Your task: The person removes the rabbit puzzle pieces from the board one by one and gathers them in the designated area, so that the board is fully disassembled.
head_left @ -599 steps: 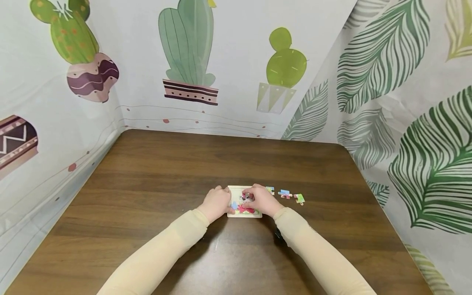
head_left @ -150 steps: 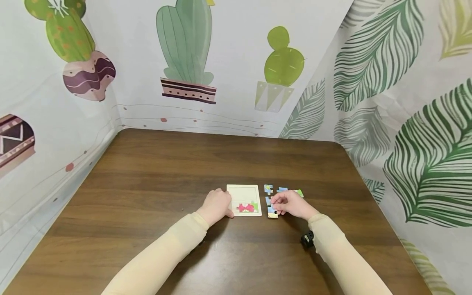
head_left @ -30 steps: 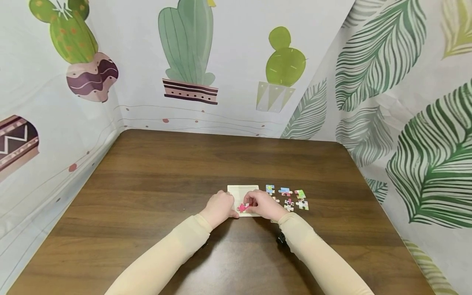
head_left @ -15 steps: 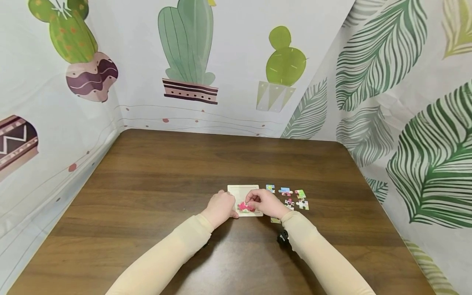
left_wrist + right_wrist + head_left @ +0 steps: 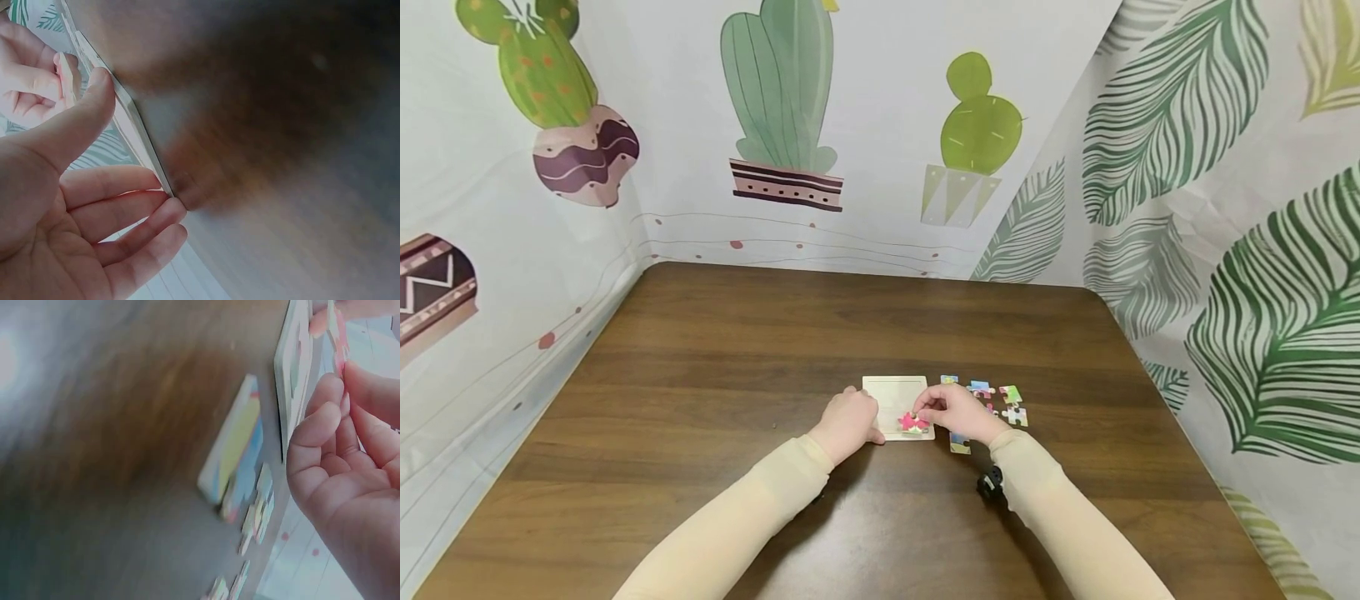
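Observation:
My left hand grips the left edge of a shallow cream puzzle tray. In the left wrist view, the thumb lies along one edge of the tray and the fingertips meet near its corner. Over the tray's lower right part, my right hand pinches a pink jigsaw piece between thumb and fingers. The right wrist view has this piece tilted on edge, raised off the tray. Whether it is one piece or joined pieces, I cannot tell.
Several loose jigsaw pieces lie right of the tray, including a blue-and-yellow piece, a green-cornered piece and a white piece. My right hand partly covers others. A patterned cloth hangs behind the brown table.
Over twenty seconds, the picture pieces left the tray and loose pieces gathered to its right. In the last second, my right hand moved slightly right with the pink piece; my left hand stayed.

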Available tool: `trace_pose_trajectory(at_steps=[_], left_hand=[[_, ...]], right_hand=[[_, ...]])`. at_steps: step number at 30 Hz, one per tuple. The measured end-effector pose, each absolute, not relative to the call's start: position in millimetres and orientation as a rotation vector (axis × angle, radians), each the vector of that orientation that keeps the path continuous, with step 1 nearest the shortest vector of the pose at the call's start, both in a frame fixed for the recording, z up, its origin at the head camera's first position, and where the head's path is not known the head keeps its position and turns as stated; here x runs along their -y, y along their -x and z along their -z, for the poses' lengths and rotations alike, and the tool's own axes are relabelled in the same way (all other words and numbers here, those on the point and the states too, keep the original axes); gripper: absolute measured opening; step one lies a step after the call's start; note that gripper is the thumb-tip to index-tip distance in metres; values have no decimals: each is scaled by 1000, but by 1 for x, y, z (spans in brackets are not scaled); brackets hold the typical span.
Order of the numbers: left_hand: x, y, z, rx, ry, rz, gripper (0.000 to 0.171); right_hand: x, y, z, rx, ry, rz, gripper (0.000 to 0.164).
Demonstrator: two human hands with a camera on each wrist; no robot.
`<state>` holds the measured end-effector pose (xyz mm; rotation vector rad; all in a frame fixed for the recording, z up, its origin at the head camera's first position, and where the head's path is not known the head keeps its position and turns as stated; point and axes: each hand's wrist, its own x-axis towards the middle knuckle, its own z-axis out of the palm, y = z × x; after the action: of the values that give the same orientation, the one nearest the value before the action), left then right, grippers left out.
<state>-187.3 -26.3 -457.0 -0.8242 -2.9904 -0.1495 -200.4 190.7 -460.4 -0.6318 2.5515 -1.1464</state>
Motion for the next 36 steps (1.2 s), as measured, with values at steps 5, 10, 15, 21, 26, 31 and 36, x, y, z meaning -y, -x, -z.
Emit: trace_pose_trajectory(at_steps=[5,10,15,21,26,31,36], left_hand=[[26,188,458,3000,827,141,38],[26,188,457,3021,819,121,37],[25,187,456,3021,822,129,37],[24,186,455,3017,816,107,37],[24,186,454,3023,808,99,37],[24,185,454,3029,810,104,37],[25,184,453,3030,806,108,37]], right_hand=[[-208,198,461,-2565,645,1143,7],[-226,195,465,-2577,600,1151,7],[-244,190,464,-2586,565,1157,5],[-267,183,462,-2591,553,1166,6],[-286,176,465,-2600,578,1178,4],[-301,169,465,-2586,622,1213,3],[-309,165,463,-2623,480,1145,4]])
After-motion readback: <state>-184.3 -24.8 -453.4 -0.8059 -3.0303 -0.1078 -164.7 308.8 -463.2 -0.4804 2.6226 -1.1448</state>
